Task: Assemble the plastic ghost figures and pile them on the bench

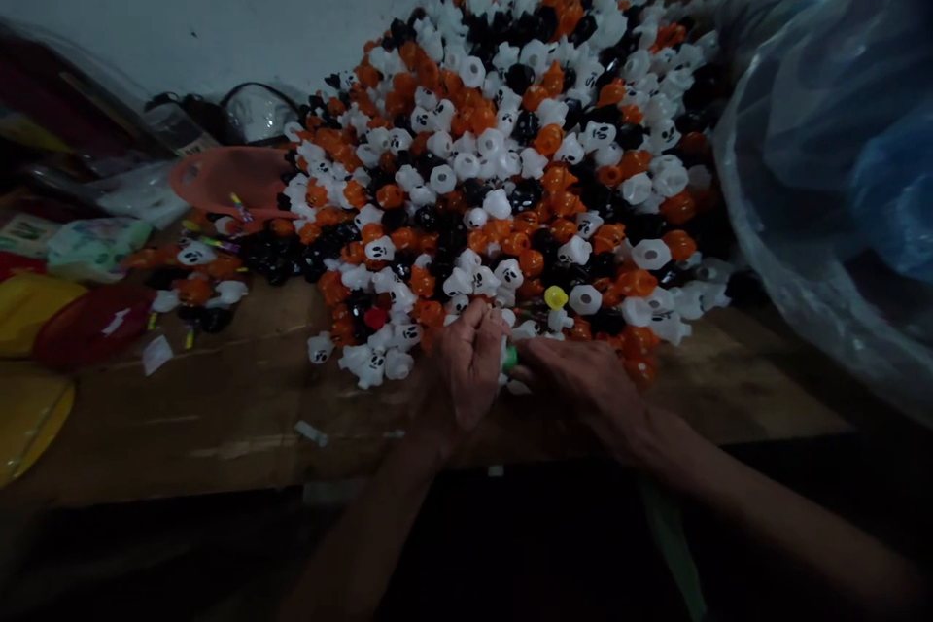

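Closely held at the near edge of a large heap of small plastic figures (486, 144), a white piece (502, 348) with a green part (509, 359) sits between a person's two hands. The left hand (467, 362) curls into a nearly closed grip on the white piece, covering most of it. The right hand (572, 377) is opposite, its fingers drawn together against the green part; whether this grip pinches it or only touches it cannot be told. What shows of the piece is a narrow strip of pale plastic beside the bright green; its full shape is hidden. The heap mixes white, orange and black figures, many white ones printed with black ghost features. It spreads over a brown table (240, 369). Left of the heap is an orange scoop (233, 177); right of it, a big clear plastic bag (787, 165).
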`<state>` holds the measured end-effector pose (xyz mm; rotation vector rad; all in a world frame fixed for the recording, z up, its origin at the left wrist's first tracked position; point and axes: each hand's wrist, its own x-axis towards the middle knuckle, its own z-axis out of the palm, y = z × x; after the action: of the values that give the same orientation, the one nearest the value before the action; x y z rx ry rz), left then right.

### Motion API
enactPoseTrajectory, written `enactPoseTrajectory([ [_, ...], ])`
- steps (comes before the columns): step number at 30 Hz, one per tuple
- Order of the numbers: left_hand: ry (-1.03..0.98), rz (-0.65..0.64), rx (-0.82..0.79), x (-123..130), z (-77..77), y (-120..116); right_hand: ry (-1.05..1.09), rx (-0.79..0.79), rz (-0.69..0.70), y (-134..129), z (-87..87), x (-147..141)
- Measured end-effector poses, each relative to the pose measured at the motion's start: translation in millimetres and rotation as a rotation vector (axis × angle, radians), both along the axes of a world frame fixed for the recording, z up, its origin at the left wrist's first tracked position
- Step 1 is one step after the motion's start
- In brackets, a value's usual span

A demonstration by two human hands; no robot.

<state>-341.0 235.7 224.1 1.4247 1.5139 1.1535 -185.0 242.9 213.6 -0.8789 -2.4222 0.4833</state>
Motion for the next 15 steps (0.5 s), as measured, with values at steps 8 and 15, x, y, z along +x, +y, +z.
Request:
enactPoseTrajectory([
  [8,-0.084,-0.037,0.045,1,0.6,0,0.258,-0.262,-0.087,-8,-4.7,-14],
  [15,-0.066,-0.002,0.119,1,-5.4,8,0.477,-0.799,-0.107,2,3.0,-27],
])
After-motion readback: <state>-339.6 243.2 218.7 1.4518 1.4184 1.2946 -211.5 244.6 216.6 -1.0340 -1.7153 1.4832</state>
